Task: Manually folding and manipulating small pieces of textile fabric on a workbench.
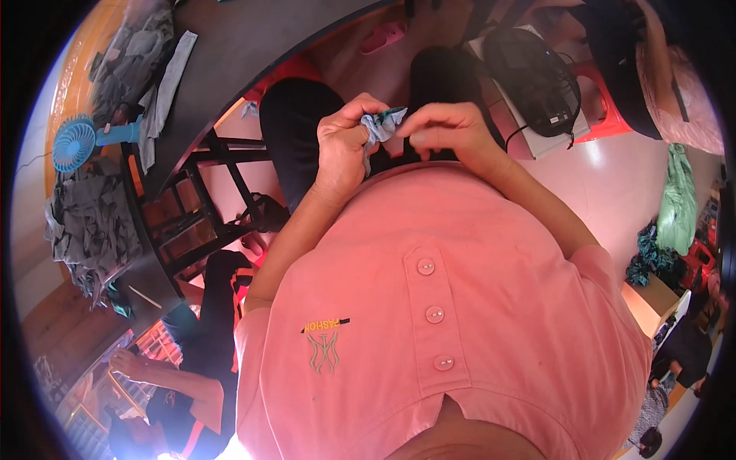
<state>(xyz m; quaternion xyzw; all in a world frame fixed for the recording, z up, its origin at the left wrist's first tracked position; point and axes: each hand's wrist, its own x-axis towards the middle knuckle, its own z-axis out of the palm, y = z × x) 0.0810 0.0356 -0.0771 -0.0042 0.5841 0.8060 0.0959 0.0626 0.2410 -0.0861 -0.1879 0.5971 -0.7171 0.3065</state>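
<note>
Above my lap, my left hand (pixel 343 143) is closed around a crumpled piece of light blue cloth (pixel 376 130). A dark green patch shows along the cloth's upper edge. Part of the cloth is hidden inside my fingers. Just to its right is my right hand (pixel 457 136), with its fingers bent and drawn together close to the cloth's edge. Whether those fingertips pinch the cloth or something small, I cannot make out.
On the left, a dark table (pixel 222 46) carries grey cloth pieces (pixel 138 57) and a blue fan (pixel 74 142). A black bag-like object (pixel 533 80) sits at the upper right by a red stool (pixel 602 107). Another person (pixel 192 399) works at the lower left.
</note>
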